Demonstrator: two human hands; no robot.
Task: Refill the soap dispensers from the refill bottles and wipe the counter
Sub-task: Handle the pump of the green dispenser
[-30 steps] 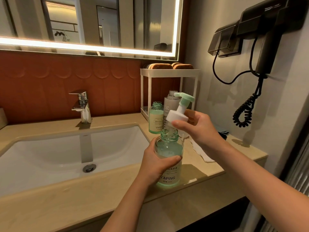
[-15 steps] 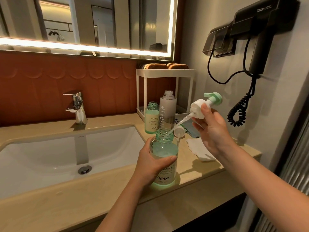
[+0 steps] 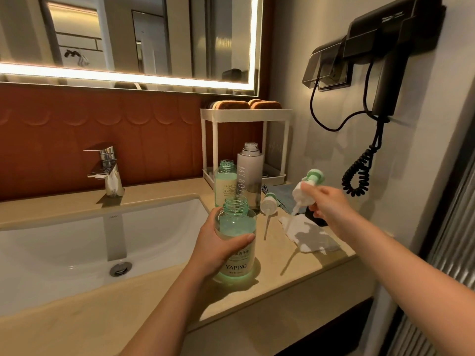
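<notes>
Pump [image 3: 307, 187] out, bottle [image 3: 237, 227] upright!
Left hand [image 3: 218, 250] wraps bottle; right hand [image 3: 331, 204] pinches pump, tube slanting down toward tissue [image 3: 311, 235].

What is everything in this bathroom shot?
sink: 1, white, left.
counter: 1, beige, around sink.
faucet: 1, chrome, behind sink.
rack: 1, white, back corner.
tissue: 1, white, counter right.
held bottle: 1, green, open, counter front.
second bottle: 1, green, by rack.
tall bottle: 1, grey, beside it.
held pump: 1, white-green, over tissue.
loose pump: 1, white-green, lying on counter.
hair dryer: 1, black, wall.
left hand: grips held bottle.
right hand: holds held pump.
</notes>
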